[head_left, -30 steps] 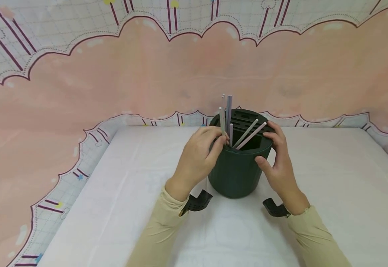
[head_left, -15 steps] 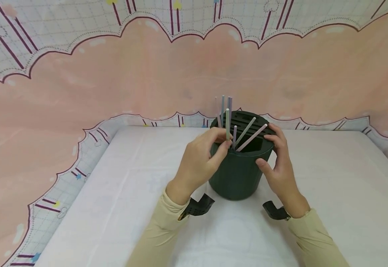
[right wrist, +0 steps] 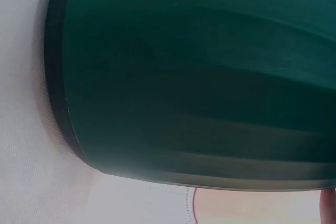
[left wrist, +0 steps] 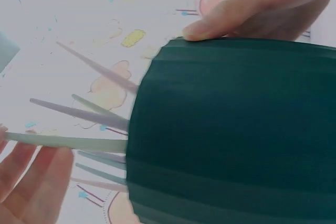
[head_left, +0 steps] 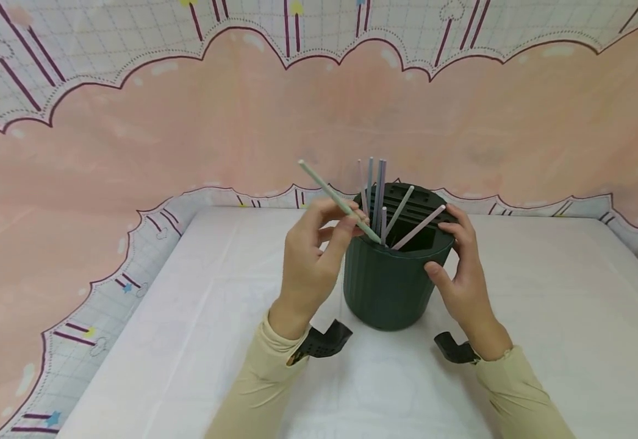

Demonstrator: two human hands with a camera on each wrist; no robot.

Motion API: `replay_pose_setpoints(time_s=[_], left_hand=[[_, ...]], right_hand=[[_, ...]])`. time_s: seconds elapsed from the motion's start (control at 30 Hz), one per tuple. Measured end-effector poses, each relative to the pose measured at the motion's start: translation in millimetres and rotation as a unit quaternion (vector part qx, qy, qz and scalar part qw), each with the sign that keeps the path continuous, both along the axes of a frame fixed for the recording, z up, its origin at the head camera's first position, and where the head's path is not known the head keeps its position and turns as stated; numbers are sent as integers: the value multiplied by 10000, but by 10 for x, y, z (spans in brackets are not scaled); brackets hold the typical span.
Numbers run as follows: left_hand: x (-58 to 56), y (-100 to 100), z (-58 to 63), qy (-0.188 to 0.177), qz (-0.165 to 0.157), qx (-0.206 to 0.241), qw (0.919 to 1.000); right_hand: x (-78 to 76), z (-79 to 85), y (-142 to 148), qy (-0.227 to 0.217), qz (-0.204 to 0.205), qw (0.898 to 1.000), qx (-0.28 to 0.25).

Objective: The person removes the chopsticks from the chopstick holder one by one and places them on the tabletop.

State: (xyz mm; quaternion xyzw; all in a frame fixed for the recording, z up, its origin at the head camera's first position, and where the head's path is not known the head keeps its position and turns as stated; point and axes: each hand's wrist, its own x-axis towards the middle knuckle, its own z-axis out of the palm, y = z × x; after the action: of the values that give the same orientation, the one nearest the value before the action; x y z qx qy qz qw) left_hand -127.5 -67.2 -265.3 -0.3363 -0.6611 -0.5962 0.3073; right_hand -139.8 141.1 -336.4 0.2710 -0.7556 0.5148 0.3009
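A dark green utensil holder (head_left: 387,292) with a slotted top stands upright on the table. My left hand (head_left: 316,256) pinches a pale green chopstick (head_left: 324,186) between thumb and fingers. It leans to the left, its lower end at the holder's front left rim. In the left wrist view that chopstick (left wrist: 100,144) lies across the fingertips, beside the holder (left wrist: 226,119). My right hand (head_left: 464,283) grips the holder's right side, thumb on the outer wall and fingers over the top edge. The holder's wall (right wrist: 199,77) fills most of the right wrist view.
Other chopsticks stand in the holder's opening: a pink one (head_left: 420,225) and a green one (head_left: 399,210) lean right, a short purple one (head_left: 383,228) stands upright. Several more rise behind my left fingers. A white cloth covers the table (head_left: 231,341); a patterned backdrop (head_left: 187,134) hangs behind.
The pale green chopstick in my left hand has swung from upright to leaning left. My left hand has drawn slightly left and opened out from the rim. The right hand keeps its grip.
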Motion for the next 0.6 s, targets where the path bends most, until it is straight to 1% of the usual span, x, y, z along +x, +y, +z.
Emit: replay_pose_setpoints(time_s=[0.1, 0.2, 0.3, 0.43, 0.6], left_hand=[[71, -18, 93, -68, -110, 613, 9980], [95, -60, 126, -154, -207, 1080, 9938], [95, -107, 127, -153, -202, 1364, 9903], [89, -157, 141, 43, -117, 1665, 9860], [61, -207, 167, 296, 21, 2066, 9780]], right_hand=[[0, -14, 2, -21, -20, 10000, -5], [-2, -26, -1, -16, -15, 10000, -16], [-5, -45, -6, 16, 31, 10000, -39], [-8, -54, -11, 102, 57, 9999, -62], [-18, -30, -3, 205, -7, 9998, -41]])
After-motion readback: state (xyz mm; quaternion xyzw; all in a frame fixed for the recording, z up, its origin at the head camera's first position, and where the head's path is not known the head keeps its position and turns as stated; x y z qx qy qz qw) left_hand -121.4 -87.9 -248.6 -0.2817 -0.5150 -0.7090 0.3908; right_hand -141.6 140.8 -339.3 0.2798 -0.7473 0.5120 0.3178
